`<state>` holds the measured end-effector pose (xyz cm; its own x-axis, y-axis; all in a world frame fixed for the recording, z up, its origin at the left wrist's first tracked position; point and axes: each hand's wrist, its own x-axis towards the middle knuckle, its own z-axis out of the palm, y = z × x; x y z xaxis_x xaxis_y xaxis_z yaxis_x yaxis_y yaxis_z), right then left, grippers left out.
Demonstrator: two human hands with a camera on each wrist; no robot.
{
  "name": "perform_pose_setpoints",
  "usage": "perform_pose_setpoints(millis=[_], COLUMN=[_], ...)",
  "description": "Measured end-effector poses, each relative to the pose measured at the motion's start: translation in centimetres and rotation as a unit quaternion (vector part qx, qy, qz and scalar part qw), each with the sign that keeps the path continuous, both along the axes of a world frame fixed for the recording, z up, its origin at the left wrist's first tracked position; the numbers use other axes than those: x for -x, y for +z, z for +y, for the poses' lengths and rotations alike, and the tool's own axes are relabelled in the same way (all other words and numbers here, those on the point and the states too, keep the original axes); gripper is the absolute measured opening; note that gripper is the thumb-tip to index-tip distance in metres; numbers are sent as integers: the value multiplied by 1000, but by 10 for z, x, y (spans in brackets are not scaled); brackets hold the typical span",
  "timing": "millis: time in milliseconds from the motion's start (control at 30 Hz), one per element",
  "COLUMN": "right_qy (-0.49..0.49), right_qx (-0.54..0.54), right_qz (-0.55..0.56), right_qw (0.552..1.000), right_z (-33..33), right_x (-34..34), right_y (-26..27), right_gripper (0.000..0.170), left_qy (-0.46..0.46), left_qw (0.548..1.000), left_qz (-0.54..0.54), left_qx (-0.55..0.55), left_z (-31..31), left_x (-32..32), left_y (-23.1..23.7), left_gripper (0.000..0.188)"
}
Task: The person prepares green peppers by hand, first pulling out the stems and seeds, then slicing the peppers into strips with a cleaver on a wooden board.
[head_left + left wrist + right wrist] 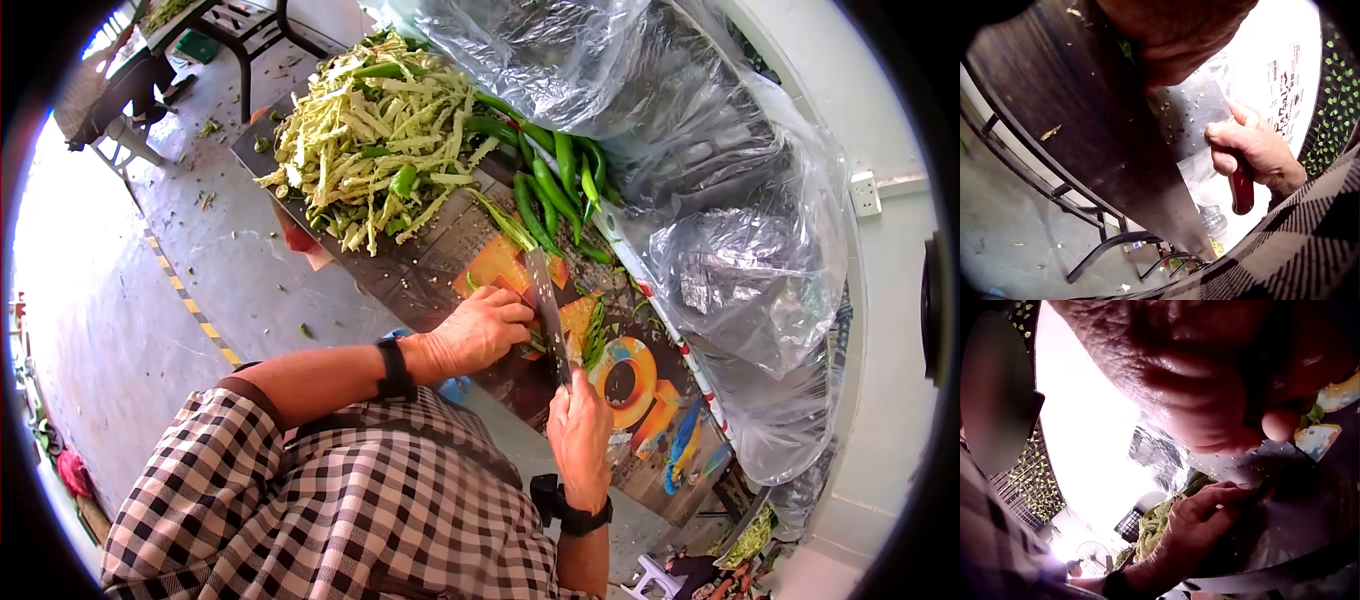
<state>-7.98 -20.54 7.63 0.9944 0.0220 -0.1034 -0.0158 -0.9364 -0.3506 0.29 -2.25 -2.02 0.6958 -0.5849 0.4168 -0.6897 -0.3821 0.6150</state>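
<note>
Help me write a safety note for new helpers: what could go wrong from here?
A cut is the main risk: the left hand rests close beside the blade of the knife that the right hand grips, so a slip might catch a finger.

The heap of pale strips reaches the edge of the table; a nudge could send some down.

Scraps lie scattered on the floor, and someone might slip on them.

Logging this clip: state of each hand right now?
Left hand: fingers bent beside the knife blade; whether holding anything can't be told.
Right hand: closed around the knife's red handle.
</note>
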Motion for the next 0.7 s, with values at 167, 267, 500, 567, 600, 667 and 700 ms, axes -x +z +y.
perform_pose_setpoints(millis=[167,267,500,567,600,667,700], right_qy=[-41,-69,-64,-56,-54,-52,-51], right_qx=[-10,-22,-71,-71,-69,-65,-64], right_qz=[-20,-23,-39,-33,-30,-27,-27], right_qw=[999,997,995,995,996,996,996], right_z=[-18,-29,-13,-10,-11,-10,-9], right_x=[33,46,48,46,46,45,44], right_y=[-6,-10,6,6,3,2,3], right_gripper=[26,25,17,16,16,16,16], left_qy=[-19,-19,-14,-18,-20,-20,-19], left_qw=[1000,1000,998,999,999,999,999], left_qz=[-4,-18,-58,-48,-42,-36,-32], left_qx=[-3,5,3,4,5,6,6], left_z=[6,5,3,4,3,4,4], left_x=[3,5,5,5,5,5,6], left_y=[-6,-4,-1,-2,-2,-1,-1], left_gripper=[30,27,18,18,17,17,17])
